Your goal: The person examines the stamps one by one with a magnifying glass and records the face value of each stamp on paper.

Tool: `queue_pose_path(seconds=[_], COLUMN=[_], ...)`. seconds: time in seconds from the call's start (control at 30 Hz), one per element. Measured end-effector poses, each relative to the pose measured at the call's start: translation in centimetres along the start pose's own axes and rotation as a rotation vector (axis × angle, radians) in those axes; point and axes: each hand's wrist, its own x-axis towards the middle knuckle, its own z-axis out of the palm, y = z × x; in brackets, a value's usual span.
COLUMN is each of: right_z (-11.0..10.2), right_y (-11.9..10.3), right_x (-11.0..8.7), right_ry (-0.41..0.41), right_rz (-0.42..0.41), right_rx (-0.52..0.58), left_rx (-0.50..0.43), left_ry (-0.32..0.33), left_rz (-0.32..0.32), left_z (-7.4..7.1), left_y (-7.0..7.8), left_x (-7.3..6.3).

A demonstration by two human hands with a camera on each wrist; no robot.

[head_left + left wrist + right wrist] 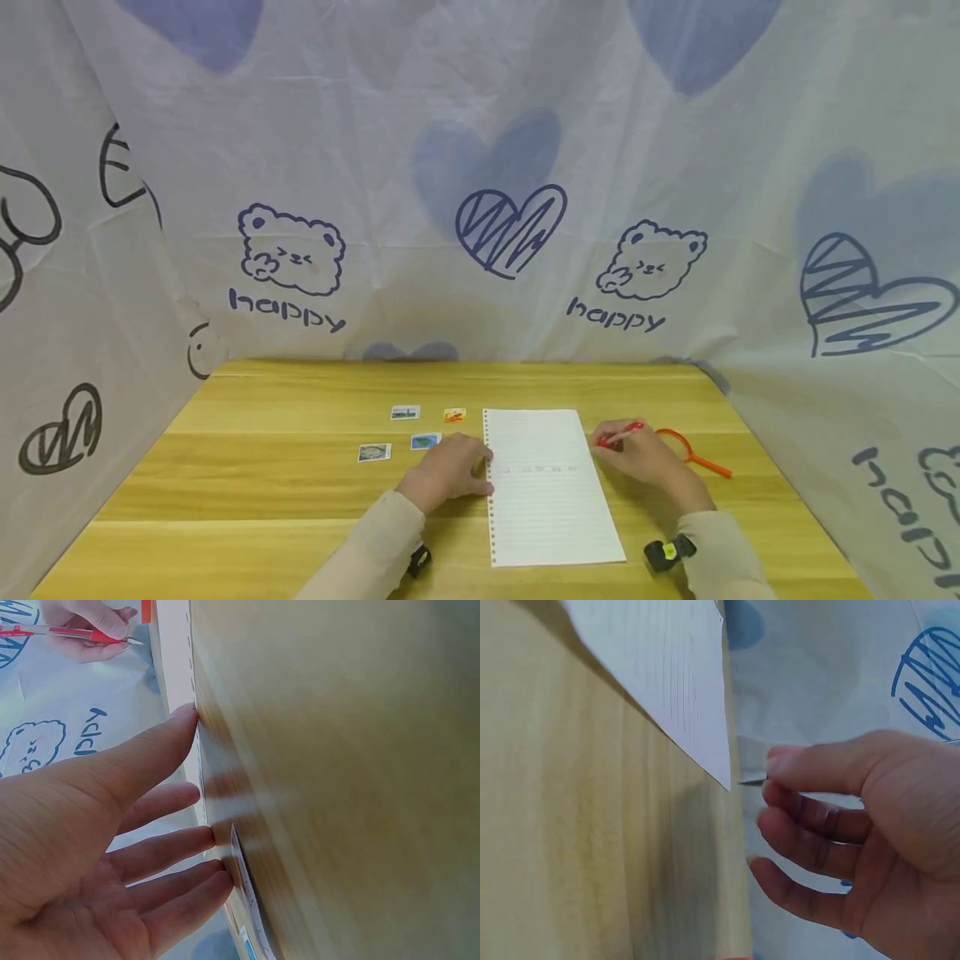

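A lined sheet of loose-leaf paper (547,517) with punched holes down its left side lies on the table, a row of faint writing across its middle. My left hand (450,471) rests at the holed edge, thumb and fingertips touching the paper's margin, fingers fairly straight in the left wrist view. Beyond the opposite edge, my right hand (645,458) pinches a red pen (75,633) between thumb and fingers. Its metal tip (751,782) points toward the paper and stands apart from it in the right wrist view.
Several stamps lie left of the paper: a grey one (374,452), a blue one (426,442) near my left hand, a green-and-white one (406,412) and a yellow-red one (454,415). An orange-red magnifying glass (708,467) lies right of my right hand. Printed cloth (405,275) surrounds the wooden table (285,483).
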Motion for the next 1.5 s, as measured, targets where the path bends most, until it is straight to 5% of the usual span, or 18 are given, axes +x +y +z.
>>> queue_pose_path(seconds=[0.23, 0.63, 1.27, 1.5], right_z=[-0.4, -0.5, -0.7, -0.7], right_y=[-0.1, 0.3, 2.0, 2.6], right_x=[0.0, -0.2, -0.6, -0.5], right_ry=[0.056, -0.006, -0.012, 0.001], right_rz=[-0.172, 0.157, 0.163, 0.106], right_rx=[-0.153, -0.252, -0.228, -0.250], left_rx=[0.011, 0.013, 0.019, 0.012], left_ry=[0.001, -0.009, 0.014, 0.020], left_rz=[0.003, -0.007, 0.006, 0.008], left_z=[-0.1, 0.0, 0.1, 0.0], left_y=[0.1, 0.0, 0.0, -0.1], left_x=[-0.1, -0.2, -0.1, -0.2])
